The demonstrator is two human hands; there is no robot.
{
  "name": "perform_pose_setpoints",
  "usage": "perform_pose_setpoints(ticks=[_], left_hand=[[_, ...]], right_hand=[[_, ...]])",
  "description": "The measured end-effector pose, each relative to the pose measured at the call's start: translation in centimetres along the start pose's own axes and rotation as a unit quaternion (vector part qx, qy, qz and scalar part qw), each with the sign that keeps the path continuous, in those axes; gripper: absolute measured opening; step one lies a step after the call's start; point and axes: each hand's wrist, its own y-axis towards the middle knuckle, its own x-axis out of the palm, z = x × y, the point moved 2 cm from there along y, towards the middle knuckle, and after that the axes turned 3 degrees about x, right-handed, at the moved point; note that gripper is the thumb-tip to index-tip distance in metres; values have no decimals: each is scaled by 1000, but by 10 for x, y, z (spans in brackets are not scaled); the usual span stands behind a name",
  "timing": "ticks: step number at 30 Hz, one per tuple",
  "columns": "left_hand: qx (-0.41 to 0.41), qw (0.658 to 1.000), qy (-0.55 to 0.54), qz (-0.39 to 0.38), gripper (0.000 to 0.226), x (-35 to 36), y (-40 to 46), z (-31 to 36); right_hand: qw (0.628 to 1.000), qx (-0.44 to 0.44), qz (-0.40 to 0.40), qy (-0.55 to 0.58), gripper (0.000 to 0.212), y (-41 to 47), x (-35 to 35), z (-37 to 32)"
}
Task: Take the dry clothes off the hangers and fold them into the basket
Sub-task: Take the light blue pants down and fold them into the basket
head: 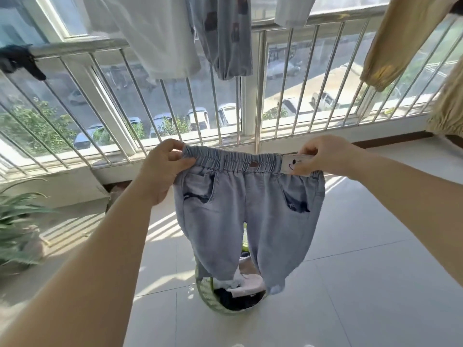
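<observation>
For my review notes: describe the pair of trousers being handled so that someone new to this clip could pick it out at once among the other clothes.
Start at the railed window; in front of it two bare arms reach forward. The left hand and right hand pinch the elastic waistband of the light blue trousers, spread above the green basket. Unlike the clothes hanging overhead, this pair has a smiley-face label at the waist.

Around me: pale glossy tiled floor (363,284) striped with sunlight; silver metal railing of slanted bars (155,101) before white-framed windows (248,116); green long-leaved potted plant (17,221) at my left; parked cars (198,118) and trees outside, far below.
</observation>
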Motion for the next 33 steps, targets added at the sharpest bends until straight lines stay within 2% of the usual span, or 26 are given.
perform_pose_setpoints(ticks=[5,9,11,14,16,18,22,28,33], left_hand=[[-25,999,23,23,23,-22,-8,-30],[-33,998,39,44,18,-35,-14,-46],[-46,996,50,63,16,-38,-16,-55],[-87,991,34,91,13,-39,-16,-68],[-124,987,-3,101,12,-34,-19,-73],[-154,981,-59,98,14,-24,-23,-73],[-175,971,-141,83,13,0,-35,-68],[-142,969,-189,74,7,27,-46,-61],[-123,963,-230,73,40,30,-55,-53]], right_hand=[[994,11,-6,113,18,5,23,-8],[984,30,-1,174,25,8,52,-11],[978,44,35,199,32,10,64,-13],[959,56,135,243,39,11,80,-24],[940,81,185,276,43,10,90,-33],[928,101,200,296,48,8,101,-41],[936,85,188,284,42,1,123,-60],[954,-11,140,265,30,-15,148,-91],[956,-81,60,276,41,-28,153,-101]])
